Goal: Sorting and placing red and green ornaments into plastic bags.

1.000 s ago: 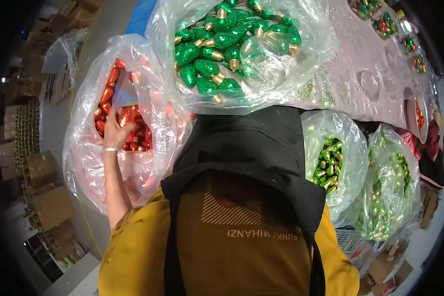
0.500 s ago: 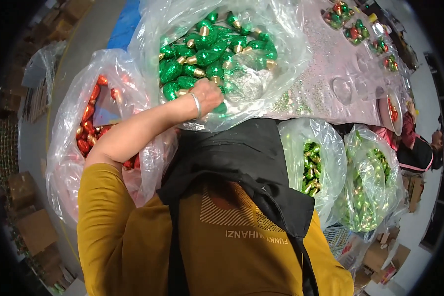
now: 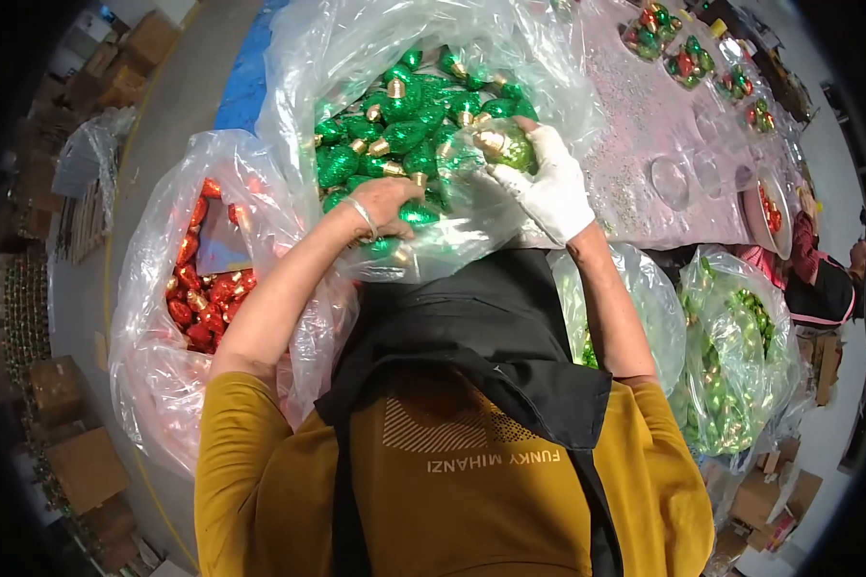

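Note:
A large clear plastic bag [image 3: 298, 58] holds many glittery dark green bulb-shaped ornaments [image 3: 337, 165] with gold screw bases. My bare left hand [image 3: 387, 204], a band at its wrist, reaches over the bag's near edge; its fingers and thumb close around a dark green bulb ornament [image 3: 419, 213]. At the bag's right side, my right hand [image 3: 556, 188] in a white glove grips a light green bulb ornament [image 3: 520, 151] between thumb and fingers. Its gold base points left. Clear plastic shines around it, and I cannot tell whether that is a container or the bag.
To the left stands a bag of red ornaments [image 3: 197, 303]. Bags of light green ornaments [image 3: 731, 385] stand at right. On the glitter-strewn table [image 3: 635, 192] are clear round containers [image 3: 669, 183] and filled ones [image 3: 691, 62]. Another person [image 3: 823, 274] is at far right.
My gloved right hand has come into view with the light green ornament. My left hand has shifted slightly down and left, its fingers now showing around a dark green ornament.

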Action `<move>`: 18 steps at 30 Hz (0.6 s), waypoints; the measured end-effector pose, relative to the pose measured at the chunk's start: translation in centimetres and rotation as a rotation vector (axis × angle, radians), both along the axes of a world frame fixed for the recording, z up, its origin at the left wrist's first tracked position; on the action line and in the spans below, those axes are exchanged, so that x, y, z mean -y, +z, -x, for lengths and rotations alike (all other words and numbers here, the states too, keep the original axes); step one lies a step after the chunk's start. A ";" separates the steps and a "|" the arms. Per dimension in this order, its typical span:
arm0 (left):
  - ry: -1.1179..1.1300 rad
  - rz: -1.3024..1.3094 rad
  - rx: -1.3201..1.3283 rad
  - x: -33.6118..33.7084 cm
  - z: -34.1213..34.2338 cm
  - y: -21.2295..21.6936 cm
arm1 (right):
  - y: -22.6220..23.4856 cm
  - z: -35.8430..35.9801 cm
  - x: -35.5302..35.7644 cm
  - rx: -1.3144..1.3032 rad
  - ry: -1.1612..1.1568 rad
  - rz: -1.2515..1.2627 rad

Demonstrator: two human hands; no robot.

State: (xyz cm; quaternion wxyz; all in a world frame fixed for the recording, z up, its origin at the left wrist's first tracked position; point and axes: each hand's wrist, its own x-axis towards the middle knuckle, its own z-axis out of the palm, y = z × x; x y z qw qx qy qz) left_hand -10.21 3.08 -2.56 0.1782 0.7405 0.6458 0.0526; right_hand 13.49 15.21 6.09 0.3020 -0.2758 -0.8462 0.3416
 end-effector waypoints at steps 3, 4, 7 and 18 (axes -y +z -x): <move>-0.058 -0.064 0.026 0.2 -1.3 -0.8 | -0.7 0.9 -0.3 0.225 -0.054 -0.296; -0.057 -0.079 0.019 -0.3 -1.0 -1.0 | -0.7 1.3 -0.6 0.218 -0.055 -0.311; 0.020 0.232 -0.010 -1.5 -0.5 -1.1 | -0.8 1.6 0.1 0.456 -0.037 -0.355; -0.367 0.420 -0.457 -3.2 -3.9 1.2 | 2.5 2.7 -1.5 0.465 0.052 0.027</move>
